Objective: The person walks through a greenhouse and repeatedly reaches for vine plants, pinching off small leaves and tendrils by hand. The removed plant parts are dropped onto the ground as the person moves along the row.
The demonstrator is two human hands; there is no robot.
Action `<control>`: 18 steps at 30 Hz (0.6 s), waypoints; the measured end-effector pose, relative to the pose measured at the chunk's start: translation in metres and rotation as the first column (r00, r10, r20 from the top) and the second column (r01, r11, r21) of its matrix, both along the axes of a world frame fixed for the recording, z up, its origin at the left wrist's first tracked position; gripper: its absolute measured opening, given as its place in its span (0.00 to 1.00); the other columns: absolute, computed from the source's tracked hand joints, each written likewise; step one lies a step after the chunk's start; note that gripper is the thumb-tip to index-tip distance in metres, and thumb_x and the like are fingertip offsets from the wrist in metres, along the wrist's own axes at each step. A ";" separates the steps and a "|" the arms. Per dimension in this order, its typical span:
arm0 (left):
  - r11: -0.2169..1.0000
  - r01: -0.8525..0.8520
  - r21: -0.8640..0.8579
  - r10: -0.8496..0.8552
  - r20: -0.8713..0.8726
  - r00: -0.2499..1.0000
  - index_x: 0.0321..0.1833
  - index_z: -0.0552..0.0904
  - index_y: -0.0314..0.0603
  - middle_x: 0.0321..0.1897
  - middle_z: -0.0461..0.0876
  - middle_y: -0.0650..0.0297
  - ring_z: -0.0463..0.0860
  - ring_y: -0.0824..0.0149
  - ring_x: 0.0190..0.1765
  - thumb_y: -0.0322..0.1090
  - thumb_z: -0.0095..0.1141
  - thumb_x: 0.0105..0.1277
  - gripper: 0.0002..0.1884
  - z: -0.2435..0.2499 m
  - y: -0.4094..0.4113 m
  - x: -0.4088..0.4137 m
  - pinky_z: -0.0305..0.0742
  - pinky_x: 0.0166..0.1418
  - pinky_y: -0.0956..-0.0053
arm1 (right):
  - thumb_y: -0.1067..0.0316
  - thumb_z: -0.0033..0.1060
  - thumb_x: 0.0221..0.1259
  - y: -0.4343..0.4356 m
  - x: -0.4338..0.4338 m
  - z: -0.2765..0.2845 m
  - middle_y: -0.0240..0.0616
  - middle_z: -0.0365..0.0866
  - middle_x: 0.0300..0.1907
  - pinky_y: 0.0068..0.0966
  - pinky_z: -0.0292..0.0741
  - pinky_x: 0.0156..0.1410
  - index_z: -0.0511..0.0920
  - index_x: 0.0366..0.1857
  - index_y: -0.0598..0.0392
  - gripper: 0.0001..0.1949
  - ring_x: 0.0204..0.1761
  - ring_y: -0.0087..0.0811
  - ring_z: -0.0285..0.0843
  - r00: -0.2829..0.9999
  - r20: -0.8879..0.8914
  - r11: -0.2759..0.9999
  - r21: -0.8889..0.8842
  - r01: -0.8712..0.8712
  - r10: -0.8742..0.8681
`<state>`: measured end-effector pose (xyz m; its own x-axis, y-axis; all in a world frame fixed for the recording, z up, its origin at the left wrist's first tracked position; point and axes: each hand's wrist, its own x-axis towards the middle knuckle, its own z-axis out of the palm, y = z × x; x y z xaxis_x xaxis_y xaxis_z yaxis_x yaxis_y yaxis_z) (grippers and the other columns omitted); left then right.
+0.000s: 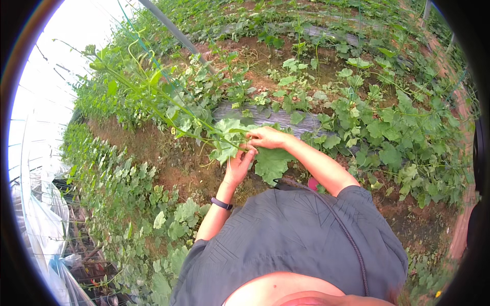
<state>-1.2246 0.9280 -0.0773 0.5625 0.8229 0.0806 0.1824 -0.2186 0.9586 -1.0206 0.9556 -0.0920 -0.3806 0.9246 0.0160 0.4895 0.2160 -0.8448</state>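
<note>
A leafy cucurbit vine with curling tendrils slants from the upper left down to my two hands. My left hand comes from below, its thumb and fingertips closed on the vine. Just above it my right hand reaches in from the right, fingers pinched on the same vine where a leaf stalk meets it. The fingertips of both hands nearly touch, and the exact spot they grip is partly hidden. One broad green leaf hangs below my right hand; another leaf spreads beside my left fingers.
Grey plastic mulch film covers a planted row beyond my hands. A green string runs beside the vine, near a slanting metal pole. More vines crowd the right. Translucent plastic sheeting hangs at the left.
</note>
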 end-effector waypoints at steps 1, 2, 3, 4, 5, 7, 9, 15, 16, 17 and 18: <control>1.000 -0.006 -0.024 0.006 -0.020 1.000 0.43 0.79 0.39 0.36 0.82 0.68 0.75 0.78 0.34 0.34 0.51 0.74 0.07 0.012 -0.003 0.004 0.73 0.41 0.81 | 0.56 0.56 0.64 0.003 0.010 -0.007 0.41 0.87 0.39 0.38 0.78 0.49 0.78 0.51 0.49 0.15 0.44 0.42 0.85 0.998 0.021 0.995 0.088 0.055 -0.057; 1.000 -0.017 -0.020 0.017 -0.019 1.000 0.43 0.79 0.38 0.37 0.83 0.67 0.75 0.79 0.34 0.34 0.51 0.74 0.07 0.017 -0.007 0.001 0.73 0.41 0.81 | 0.55 0.56 0.65 0.008 0.019 -0.006 0.41 0.86 0.40 0.39 0.78 0.48 0.78 0.50 0.48 0.15 0.44 0.43 0.84 0.989 0.063 0.987 0.102 0.127 -0.134; 1.000 -0.024 -0.001 0.024 -0.013 1.000 0.43 0.79 0.37 0.37 0.83 0.66 0.75 0.79 0.34 0.34 0.51 0.74 0.07 0.020 -0.007 -0.003 0.73 0.40 0.82 | 0.54 0.56 0.65 0.018 0.032 0.000 0.42 0.86 0.41 0.39 0.78 0.48 0.78 0.49 0.46 0.14 0.44 0.44 0.84 0.971 0.107 0.971 0.133 0.199 -0.214; 0.999 -0.045 -0.003 0.045 -0.018 0.999 0.43 0.79 0.37 0.37 0.83 0.65 0.76 0.79 0.34 0.34 0.52 0.74 0.07 0.017 -0.008 -0.010 0.73 0.40 0.82 | 0.54 0.55 0.65 0.030 0.044 0.001 0.42 0.85 0.40 0.40 0.78 0.47 0.78 0.48 0.46 0.13 0.43 0.45 0.83 0.955 0.165 0.948 0.246 0.201 -0.245; 0.998 -0.069 -0.005 0.069 -0.021 0.997 0.42 0.79 0.37 0.37 0.84 0.65 0.76 0.79 0.33 0.34 0.52 0.74 0.08 0.013 -0.008 -0.018 0.74 0.39 0.82 | 0.53 0.55 0.65 0.039 0.054 0.001 0.42 0.85 0.40 0.41 0.78 0.46 0.78 0.47 0.46 0.13 0.43 0.46 0.83 0.935 0.219 0.915 0.357 0.189 -0.279; 0.991 -0.118 -0.061 0.123 0.084 0.989 0.41 0.80 0.37 0.35 0.84 0.65 0.76 0.78 0.34 0.34 0.52 0.74 0.08 0.021 -0.016 -0.026 0.74 0.40 0.81 | 0.54 0.53 0.66 0.056 0.064 0.014 0.40 0.84 0.38 0.43 0.78 0.44 0.78 0.44 0.45 0.11 0.41 0.46 0.82 0.906 0.260 0.864 0.469 0.182 -0.332; 0.980 -0.173 -0.095 0.178 0.039 0.983 0.42 0.79 0.39 0.35 0.84 0.65 0.76 0.78 0.34 0.34 0.52 0.74 0.07 0.014 -0.018 -0.041 0.74 0.41 0.81 | 0.55 0.52 0.67 0.068 0.077 0.023 0.40 0.83 0.37 0.44 0.78 0.43 0.78 0.44 0.44 0.09 0.41 0.46 0.82 0.849 0.289 0.804 0.548 0.233 -0.443; 0.939 -0.322 -0.119 0.333 0.087 0.939 0.42 0.80 0.39 0.36 0.83 0.65 0.76 0.76 0.35 0.35 0.50 0.75 0.08 0.018 -0.027 -0.071 0.74 0.41 0.78 | 0.52 0.48 0.71 0.133 0.159 0.036 0.40 0.86 0.43 0.41 0.79 0.46 0.80 0.47 0.43 0.13 0.42 0.44 0.84 0.707 0.251 0.702 0.538 0.466 -0.662; 0.938 -0.330 -0.103 0.338 0.079 0.938 0.42 0.80 0.39 0.36 0.83 0.66 0.76 0.77 0.35 0.35 0.51 0.74 0.08 0.024 -0.029 -0.071 0.74 0.42 0.80 | 0.53 0.47 0.71 0.146 0.166 0.052 0.39 0.86 0.40 0.41 0.80 0.44 0.79 0.47 0.42 0.12 0.41 0.42 0.85 0.681 0.214 0.636 0.621 0.458 -0.700; 0.938 -0.334 -0.092 0.341 0.071 0.938 0.42 0.80 0.39 0.36 0.83 0.66 0.77 0.77 0.35 0.34 0.52 0.74 0.07 0.032 -0.033 -0.069 0.74 0.42 0.81 | 0.52 0.47 0.71 0.157 0.163 0.078 0.39 0.86 0.40 0.41 0.80 0.44 0.80 0.48 0.43 0.13 0.41 0.43 0.85 0.652 0.209 0.596 0.663 0.453 -0.729; 0.936 -0.342 -0.088 0.348 0.057 0.936 0.43 0.80 0.38 0.36 0.83 0.66 0.77 0.77 0.35 0.33 0.52 0.74 0.07 0.036 -0.037 -0.067 0.75 0.42 0.80 | 0.54 0.50 0.68 0.162 0.166 0.086 0.44 0.85 0.36 0.42 0.78 0.42 0.80 0.43 0.48 0.13 0.39 0.46 0.84 0.690 0.114 0.554 0.694 0.459 -0.714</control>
